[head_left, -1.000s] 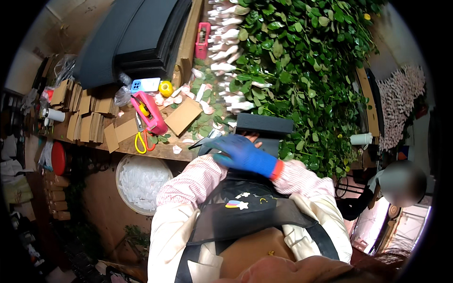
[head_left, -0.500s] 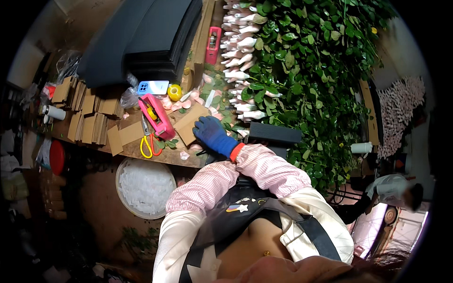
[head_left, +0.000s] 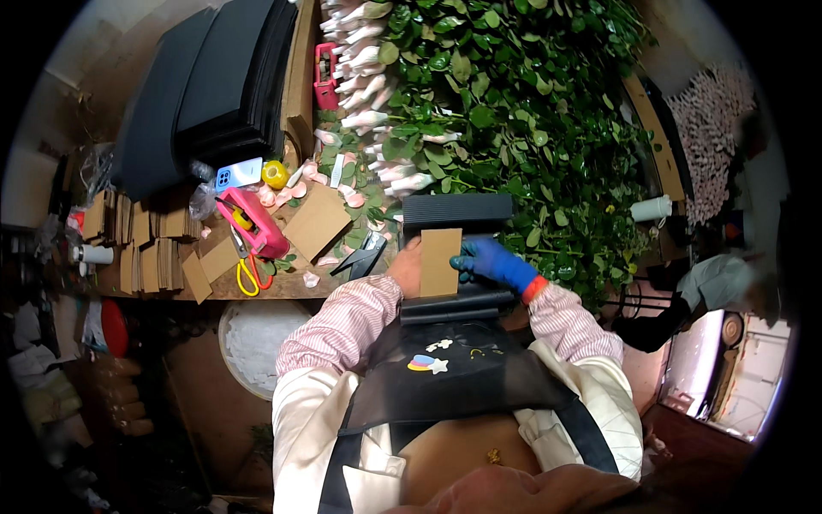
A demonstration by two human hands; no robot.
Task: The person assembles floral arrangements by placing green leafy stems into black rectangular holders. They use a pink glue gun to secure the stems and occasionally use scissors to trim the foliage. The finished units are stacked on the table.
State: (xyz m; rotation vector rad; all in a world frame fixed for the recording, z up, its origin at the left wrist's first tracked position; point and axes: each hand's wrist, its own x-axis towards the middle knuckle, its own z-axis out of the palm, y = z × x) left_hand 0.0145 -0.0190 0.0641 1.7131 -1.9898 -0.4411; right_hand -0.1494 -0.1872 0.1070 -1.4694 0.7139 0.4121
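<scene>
In front of my body a small tan cardboard piece lies over dark corrugated sheeting. My right hand, in a blue glove with a red cuff, grips the cardboard's right edge, fingers curled against it. At the opposite edge is my bare left hand; the cardboard and the sheeting hide most of its fingers. Just left of it lies a black hand tool, maybe a stapler. Below the cardboard, a black rolled or folded edge crosses my lap side.
Leafy flower stems with white-wrapped heads cover the far right. At left are a pink tape dispenser, scissors, a phone, flat cardboard and stacked black sheets. A white-filled tub stands below the table edge.
My gloved right hand has moved right from the flat cardboard on the table to the dark sheeting, with a cardboard piece now there. My left hand has come into sight. The view has shifted.
</scene>
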